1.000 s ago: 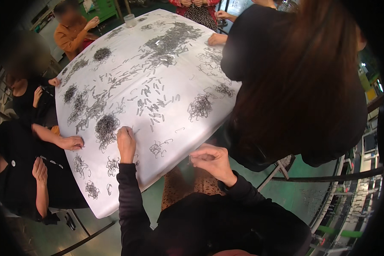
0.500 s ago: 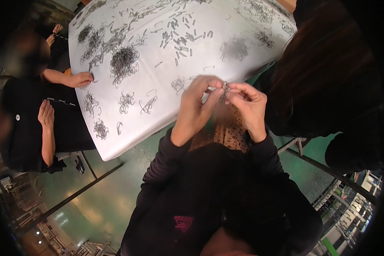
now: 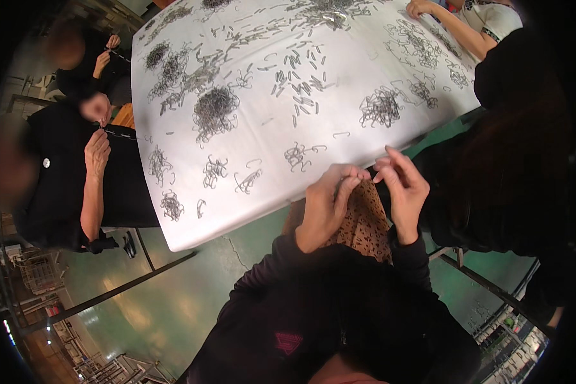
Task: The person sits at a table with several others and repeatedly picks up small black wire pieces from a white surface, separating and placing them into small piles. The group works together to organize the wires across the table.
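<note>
White tabletop (image 3: 339, 118), five small clusters of bent-wire hooks (image 3: 296, 155) near the close edge, loads more beyond. Two hands up front: left hand (image 3: 326, 206) curled, thumb toward fingers; right hand (image 3: 408, 192) just beside it, index finger raised. Can't tell if either's pinching a hook. Nearest cluster sits just beyond the left.

Metallic wire pieces (image 3: 215, 107); glossy floor (image 3: 185, 281)

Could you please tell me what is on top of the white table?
Dark curved wire pieces lie in tangled heaps, with short straight pieces scattered among them. The white table beneath the densest heaps is hidden.
</note>
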`<move>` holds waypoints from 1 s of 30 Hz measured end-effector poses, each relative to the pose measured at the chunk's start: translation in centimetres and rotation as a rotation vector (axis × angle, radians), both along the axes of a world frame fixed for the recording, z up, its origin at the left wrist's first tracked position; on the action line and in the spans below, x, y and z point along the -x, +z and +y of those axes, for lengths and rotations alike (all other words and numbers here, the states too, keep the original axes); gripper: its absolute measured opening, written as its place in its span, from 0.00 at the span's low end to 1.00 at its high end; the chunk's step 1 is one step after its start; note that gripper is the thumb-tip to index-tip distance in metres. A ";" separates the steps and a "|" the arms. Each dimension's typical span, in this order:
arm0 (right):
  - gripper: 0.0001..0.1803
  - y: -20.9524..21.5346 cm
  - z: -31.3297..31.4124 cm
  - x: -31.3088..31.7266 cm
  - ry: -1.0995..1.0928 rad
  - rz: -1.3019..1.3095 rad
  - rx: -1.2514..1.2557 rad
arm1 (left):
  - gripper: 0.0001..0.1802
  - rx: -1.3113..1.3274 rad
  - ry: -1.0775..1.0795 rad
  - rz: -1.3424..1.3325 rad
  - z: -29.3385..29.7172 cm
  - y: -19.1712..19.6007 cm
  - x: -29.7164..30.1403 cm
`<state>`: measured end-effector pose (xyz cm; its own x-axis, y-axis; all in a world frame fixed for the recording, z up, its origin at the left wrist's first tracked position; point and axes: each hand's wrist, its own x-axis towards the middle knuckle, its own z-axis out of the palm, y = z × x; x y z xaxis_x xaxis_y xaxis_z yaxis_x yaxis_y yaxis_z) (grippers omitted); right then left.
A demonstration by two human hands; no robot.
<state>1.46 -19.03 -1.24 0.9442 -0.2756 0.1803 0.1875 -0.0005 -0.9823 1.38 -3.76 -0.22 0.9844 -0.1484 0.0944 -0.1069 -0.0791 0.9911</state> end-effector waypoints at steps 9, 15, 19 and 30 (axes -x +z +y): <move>0.07 -9.4 5.8 -17.9 0.185 0.024 0.978 | 0.05 -0.022 -0.029 0.056 1.0 -2.2 0.0; 0.04 -11.1 7.3 -17.9 0.246 -0.076 1.020 | 0.06 -0.078 0.020 0.066 2.3 -2.5 -0.1; 0.04 -11.0 6.5 -17.7 0.349 -0.135 1.061 | 0.06 -0.055 -0.027 -0.011 2.9 -2.8 -0.6; 0.09 -8.1 4.9 -17.4 0.598 -0.149 0.939 | 0.08 0.057 -0.029 -0.080 2.5 -4.1 -0.1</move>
